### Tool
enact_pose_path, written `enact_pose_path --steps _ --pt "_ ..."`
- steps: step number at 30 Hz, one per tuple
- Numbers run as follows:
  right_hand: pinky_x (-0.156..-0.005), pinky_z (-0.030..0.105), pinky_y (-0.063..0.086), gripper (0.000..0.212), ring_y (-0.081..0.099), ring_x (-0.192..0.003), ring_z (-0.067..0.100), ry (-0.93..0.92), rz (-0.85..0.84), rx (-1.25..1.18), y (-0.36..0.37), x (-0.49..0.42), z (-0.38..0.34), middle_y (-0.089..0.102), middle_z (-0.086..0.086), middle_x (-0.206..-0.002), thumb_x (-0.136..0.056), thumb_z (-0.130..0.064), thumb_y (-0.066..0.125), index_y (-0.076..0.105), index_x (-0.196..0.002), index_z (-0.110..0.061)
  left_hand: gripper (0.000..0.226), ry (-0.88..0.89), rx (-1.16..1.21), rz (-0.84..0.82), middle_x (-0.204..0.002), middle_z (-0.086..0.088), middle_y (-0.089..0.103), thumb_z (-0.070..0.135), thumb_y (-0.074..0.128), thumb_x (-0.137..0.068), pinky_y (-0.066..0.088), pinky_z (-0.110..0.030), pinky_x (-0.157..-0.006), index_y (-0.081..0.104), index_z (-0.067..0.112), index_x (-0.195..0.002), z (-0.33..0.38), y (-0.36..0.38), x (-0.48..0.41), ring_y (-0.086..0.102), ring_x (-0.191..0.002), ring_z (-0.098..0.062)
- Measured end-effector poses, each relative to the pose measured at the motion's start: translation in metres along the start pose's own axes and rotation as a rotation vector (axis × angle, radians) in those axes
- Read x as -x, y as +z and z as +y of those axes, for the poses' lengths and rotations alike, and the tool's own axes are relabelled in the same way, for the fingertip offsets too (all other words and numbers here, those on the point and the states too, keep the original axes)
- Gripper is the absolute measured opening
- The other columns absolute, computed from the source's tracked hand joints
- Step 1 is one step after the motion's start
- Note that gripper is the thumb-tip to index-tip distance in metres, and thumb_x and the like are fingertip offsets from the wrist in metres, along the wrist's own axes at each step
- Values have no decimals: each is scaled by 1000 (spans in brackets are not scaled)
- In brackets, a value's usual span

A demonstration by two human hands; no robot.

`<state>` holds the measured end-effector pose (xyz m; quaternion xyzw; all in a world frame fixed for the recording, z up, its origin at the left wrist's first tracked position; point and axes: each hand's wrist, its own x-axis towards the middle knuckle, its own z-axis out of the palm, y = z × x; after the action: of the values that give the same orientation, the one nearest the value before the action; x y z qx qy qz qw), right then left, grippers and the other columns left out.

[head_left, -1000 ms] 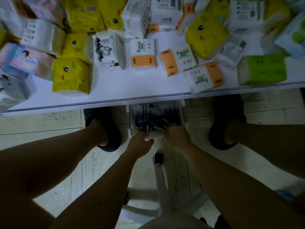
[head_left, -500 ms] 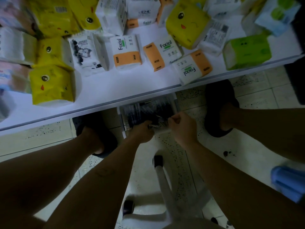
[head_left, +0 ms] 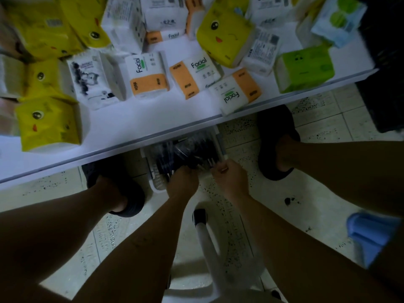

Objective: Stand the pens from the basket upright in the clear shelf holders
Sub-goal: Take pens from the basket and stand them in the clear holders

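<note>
A white perforated basket [head_left: 157, 182] stands on the floor between my feet, half under the edge of a white shelf. It holds several dark pens [head_left: 188, 149] in clear wrappers. My left hand [head_left: 182, 181] reaches into the basket with its fingers curled down among the pens. My right hand [head_left: 230, 178] is at the basket's right rim and pinches a few pens by their ends. No clear holders are in view.
The white shelf [head_left: 122, 136] above the basket carries several tissue packs: yellow, orange-and-white, green. A white stool leg with a black caster [head_left: 199, 216] lies below my hands. My black slippers flank the basket. A dark crate [head_left: 384, 84] stands at right, a blue object [head_left: 369, 235] at lower right.
The view has swung left and tilted, so the shelf now slopes. My right hand has shifted to the basket's right rim and taken pens; my left hand has gone deeper into the basket.
</note>
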<state>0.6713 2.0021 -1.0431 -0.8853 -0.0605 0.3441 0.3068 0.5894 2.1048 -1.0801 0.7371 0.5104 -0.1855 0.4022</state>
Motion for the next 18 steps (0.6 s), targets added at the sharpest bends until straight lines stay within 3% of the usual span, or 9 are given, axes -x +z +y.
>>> enact_pose_path --steps 2,5,8,10,13,16,18 --pt "-67 30 49 12 65 -85 25 13 -5 28 3 -3 3 68 10 -93 -89 -21 66 58 -84 -14 33 24 76 122 -66 -7 55 23 49 -97 45 -33 -64 56 8 -68 -4 -5 14 62 -71 -32" --pt "-70 29 49 24 64 -96 28 42 -44 106 4 -7 4 67 14 -113 -92 -22 61 62 -109 -6 32 -34 130 170 -54 -3 44 14 53 -92 40 -25 -54 58 -1 -64 -5 -13 20 44 -51 -15" --pt "-69 30 51 25 64 -85 26 101 -155 190 0 -8 0 68 12 -97 -96 -21 54 65 -108 -3 10 -113 295 71 -70 -12 58 5 56 -88 45 -23 -58 62 -2 -85 -6 -22 23 52 -61 -18" --pt "-59 25 45 26 61 -70 23 140 -259 271 -4 -8 -2 65 11 -81 -96 -17 50 68 -94 1 21 -171 403 -43 -93 -19 65 1 56 -89 49 -31 -59 55 8 -109 -7 -27 29 61 -73 -23" --pt "-60 29 47 28 63 -67 25 196 -344 279 -13 -5 -9 71 17 -86 -95 -14 47 63 -76 -1 34 -226 468 -163 -98 -23 65 1 48 -96 45 -30 -57 42 11 -128 -5 -35 43 59 -68 -22" --pt "-70 37 56 30 69 -77 31 276 -382 189 -23 2 -18 71 21 -89 -96 -11 48 59 -71 0 34 -313 624 -201 -104 -23 63 9 32 -104 42 -29 -63 36 6 -137 3 -39 57 60 -73 -22" --pt "-66 34 54 27 63 -68 27 287 -391 136 -30 13 -26 67 17 -83 -98 -10 47 57 -74 -2 35 -316 637 -190 -105 -18 63 7 29 -104 41 -25 -56 39 4 -137 7 -41 62 56 -67 -17"
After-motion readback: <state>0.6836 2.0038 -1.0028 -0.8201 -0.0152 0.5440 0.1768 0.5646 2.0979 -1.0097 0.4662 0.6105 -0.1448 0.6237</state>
